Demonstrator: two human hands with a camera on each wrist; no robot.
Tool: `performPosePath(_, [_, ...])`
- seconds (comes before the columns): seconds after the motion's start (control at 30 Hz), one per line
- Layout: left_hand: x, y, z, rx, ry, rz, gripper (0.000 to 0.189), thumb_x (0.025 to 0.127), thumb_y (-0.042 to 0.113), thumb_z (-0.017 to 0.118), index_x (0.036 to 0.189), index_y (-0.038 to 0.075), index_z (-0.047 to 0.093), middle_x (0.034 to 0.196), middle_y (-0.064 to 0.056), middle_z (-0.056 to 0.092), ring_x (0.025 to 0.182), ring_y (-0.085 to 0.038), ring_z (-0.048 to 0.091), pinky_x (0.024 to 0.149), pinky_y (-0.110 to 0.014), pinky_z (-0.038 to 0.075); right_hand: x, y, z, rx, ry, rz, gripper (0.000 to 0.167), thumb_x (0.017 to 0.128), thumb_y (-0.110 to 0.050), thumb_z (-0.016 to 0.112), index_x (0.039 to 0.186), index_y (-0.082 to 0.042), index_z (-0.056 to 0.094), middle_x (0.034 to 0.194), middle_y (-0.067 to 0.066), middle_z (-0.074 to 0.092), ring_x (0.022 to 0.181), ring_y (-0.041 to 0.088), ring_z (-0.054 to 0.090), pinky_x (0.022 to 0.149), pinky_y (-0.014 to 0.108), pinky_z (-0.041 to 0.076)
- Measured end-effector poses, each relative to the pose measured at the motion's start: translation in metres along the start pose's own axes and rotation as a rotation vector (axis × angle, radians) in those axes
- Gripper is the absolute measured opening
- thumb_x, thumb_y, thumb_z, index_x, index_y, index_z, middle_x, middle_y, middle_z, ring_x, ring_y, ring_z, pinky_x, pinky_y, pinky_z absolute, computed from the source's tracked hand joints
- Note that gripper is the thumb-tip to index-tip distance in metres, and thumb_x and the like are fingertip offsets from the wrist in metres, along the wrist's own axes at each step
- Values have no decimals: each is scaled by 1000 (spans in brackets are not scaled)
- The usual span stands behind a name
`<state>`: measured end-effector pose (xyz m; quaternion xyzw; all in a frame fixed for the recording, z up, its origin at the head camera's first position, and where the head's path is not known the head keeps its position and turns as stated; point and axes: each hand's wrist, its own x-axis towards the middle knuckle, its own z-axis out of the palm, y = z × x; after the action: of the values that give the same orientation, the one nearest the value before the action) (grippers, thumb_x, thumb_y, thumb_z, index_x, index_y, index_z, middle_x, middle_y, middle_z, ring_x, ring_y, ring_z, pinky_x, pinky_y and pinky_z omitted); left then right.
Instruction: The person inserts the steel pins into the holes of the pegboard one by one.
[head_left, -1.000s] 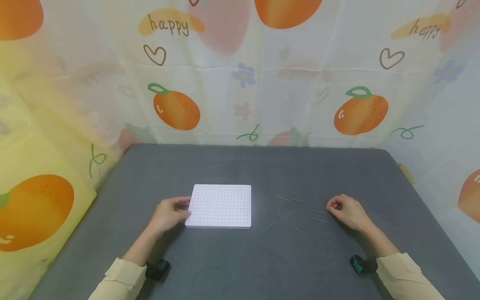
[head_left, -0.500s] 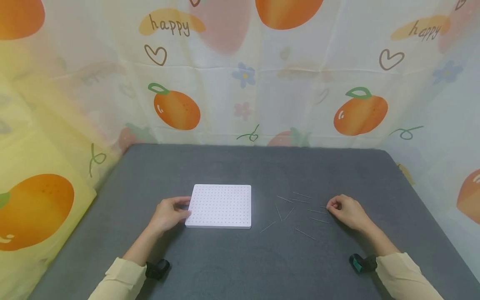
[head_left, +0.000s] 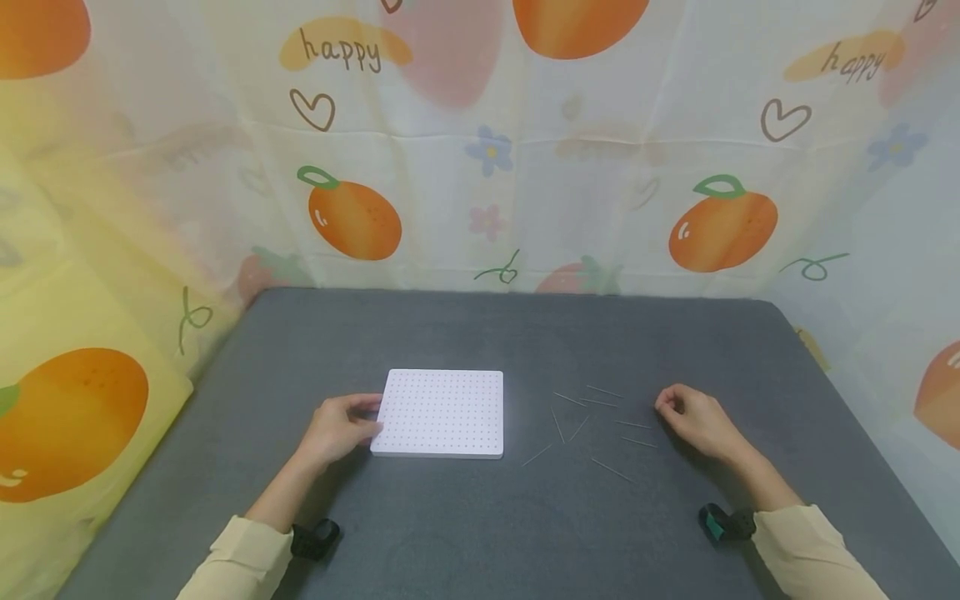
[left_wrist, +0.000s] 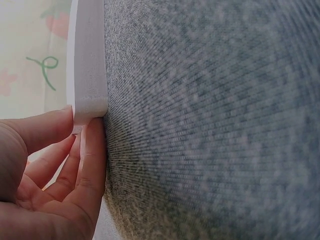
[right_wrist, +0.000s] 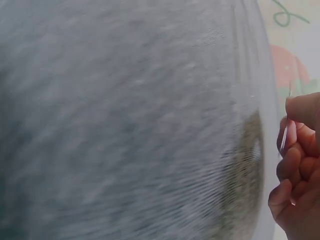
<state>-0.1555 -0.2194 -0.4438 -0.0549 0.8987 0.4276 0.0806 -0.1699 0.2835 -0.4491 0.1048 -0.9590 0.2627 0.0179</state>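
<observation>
In the head view my left hand point(head_left: 337, 429) holds the left edge of a white perforated board point(head_left: 442, 414) that lies flat on the grey table. The left wrist view has the thumb against the corner of the board's thick rim point(left_wrist: 90, 55), the other fingers along its side. My right hand point(head_left: 697, 423) is curled close over the table, right of several scattered thin needles point(head_left: 611, 469). Between its thumb and index finger it pinches one slim, shiny needle point(right_wrist: 285, 137), plain in the right wrist view and too fine to make out from the head.
The grey cloth-covered table point(head_left: 480, 533) ends at the back against a printed curtain point(head_left: 525, 167) with oranges and hearts. Loose needles, such as a slanted one point(head_left: 557, 425), lie between the board and my right hand. A black band point(head_left: 315, 540) circles my left wrist.
My right hand has risen slightly, and the needle at its fingertips has come up off the table with it. The left hand and the board have stayed put.
</observation>
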Motion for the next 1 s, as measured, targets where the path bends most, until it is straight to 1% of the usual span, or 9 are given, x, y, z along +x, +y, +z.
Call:
performPosePath(0.13, [1,0,0,-5,1,-2,46,80,7,68,124,2,55,118,-18,60,81,-16,65,65,-30,53,3,-3,-3,32,-16,4,14,92,-15,52,95,-3,58,82,5,60,69,14,49,61,31,40])
performPosePath(0.3, [0,1,0,-12,3,-11,46,80,6,68,124,2,55,118,-17,60,82,-16,65,65,-30,53,7,-13,-5,47,-6,-3,14,94,-15,49,99,-3,55,88,8,61,76,17,53,66,35,43])
performPosePath(0.57, [-1,2,0,-27,5,-15,46,80,5,67,124,1,55,118,-18,59,83,-17,65,67,-31,54,14,-30,-3,111,4,-32,12,95,-13,46,99,-2,50,86,8,56,72,16,48,62,31,40])
performPosePath(0.83, [-2,3,0,-18,-4,-12,46,80,6,67,124,1,55,118,-18,60,80,-16,64,67,-31,53,21,-39,3,170,-6,11,12,92,-14,50,100,-6,47,86,7,52,74,18,45,63,31,38])
performPosePath(1.0, [-1,2,0,-8,-3,-11,46,80,7,68,124,1,55,117,-18,60,80,-15,64,66,-31,53,26,-46,7,203,-3,1,13,91,-15,53,98,-7,46,84,6,50,72,18,44,60,29,36])
